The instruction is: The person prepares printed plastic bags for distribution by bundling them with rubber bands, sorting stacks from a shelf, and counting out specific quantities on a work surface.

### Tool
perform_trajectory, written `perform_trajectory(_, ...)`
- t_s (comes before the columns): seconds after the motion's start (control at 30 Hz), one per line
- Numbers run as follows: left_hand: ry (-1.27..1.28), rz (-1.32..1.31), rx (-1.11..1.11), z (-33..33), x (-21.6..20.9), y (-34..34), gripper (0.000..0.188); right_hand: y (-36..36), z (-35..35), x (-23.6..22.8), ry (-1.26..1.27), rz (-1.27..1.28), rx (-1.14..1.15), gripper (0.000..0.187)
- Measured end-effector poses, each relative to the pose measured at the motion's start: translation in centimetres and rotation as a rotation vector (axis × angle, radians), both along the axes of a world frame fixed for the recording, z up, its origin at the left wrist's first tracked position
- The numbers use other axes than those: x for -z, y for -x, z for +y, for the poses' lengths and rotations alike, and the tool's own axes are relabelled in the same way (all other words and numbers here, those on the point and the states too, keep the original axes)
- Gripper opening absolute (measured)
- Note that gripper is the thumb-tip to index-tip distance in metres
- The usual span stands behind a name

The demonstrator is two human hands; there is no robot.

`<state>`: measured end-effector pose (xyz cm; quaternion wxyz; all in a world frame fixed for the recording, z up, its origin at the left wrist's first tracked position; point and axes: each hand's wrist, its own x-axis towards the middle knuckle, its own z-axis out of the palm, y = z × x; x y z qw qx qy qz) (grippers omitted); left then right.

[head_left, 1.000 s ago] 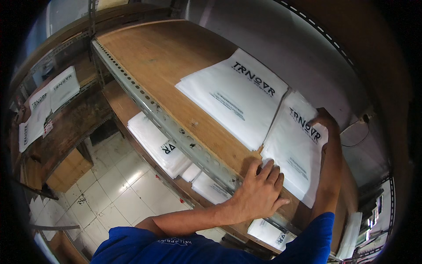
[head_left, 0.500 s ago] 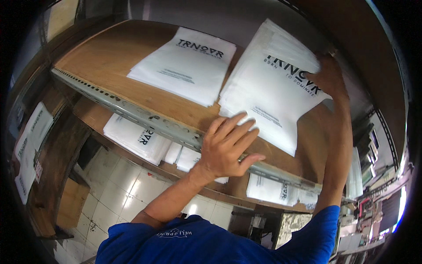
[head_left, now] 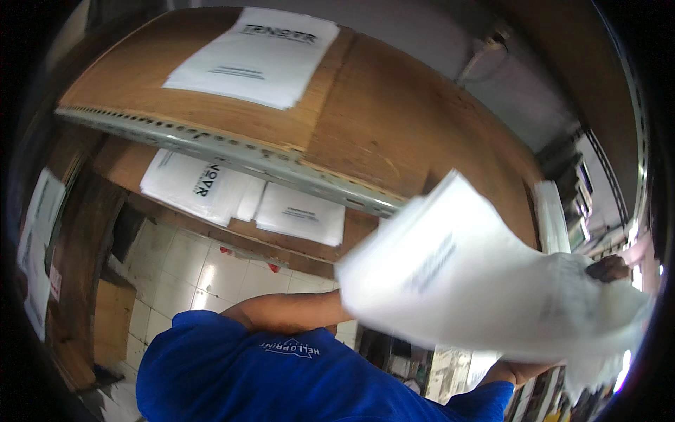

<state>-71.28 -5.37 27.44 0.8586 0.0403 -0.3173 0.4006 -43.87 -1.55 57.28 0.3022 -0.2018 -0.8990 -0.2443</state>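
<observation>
A stack of white printed plastic bags [head_left: 450,274] is off the shelf in front of me, curved and blurred by motion. My right hand [head_left: 609,269] is closed on its far right end, with only the knuckles showing beyond the bags. The near left part of the stack hides my left hand; only my left forearm [head_left: 295,311] shows, reaching up to the stack's lower left edge. Another stack of white printed bags [head_left: 256,56] lies flat on the upper wooden shelf [head_left: 394,105], to the left.
A perforated metal edge [head_left: 211,149] runs along the shelf front. On the lower shelf lie more white bag stacks [head_left: 299,214]. Other bags [head_left: 35,246] sit at the far left, near a cardboard box [head_left: 112,320]. White tiled floor [head_left: 176,264] shows below.
The right-hand bag stack has been lifted off the upper shelf and swung toward me and right. My left hand has gone from the shelf edge to behind the bags. The view has shifted.
</observation>
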Motion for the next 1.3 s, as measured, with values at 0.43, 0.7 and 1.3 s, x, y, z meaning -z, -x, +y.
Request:
perform_trajectory(0.43, 0.076, 0.785, 0.431, 9.2, 10.9, -18.3, 0.055, -18.4, -11.1, 11.0, 0.384, 0.105, 0.548, 0.021)
perform_trajectory(0.7, -0.522, 1.582, 0.212, 12.9, 14.0, -35.2, 0.053, -33.7, -15.8, 26.8, 0.47, -0.028, 0.83, 0.018)
perform_trajectory(1.3, -0.779, 1.974, 0.186, 14.8, 23.1, -48.3, 0.042, -40.9, -24.6, 49.8, 0.761, 1.046, 1.382, 0.066)
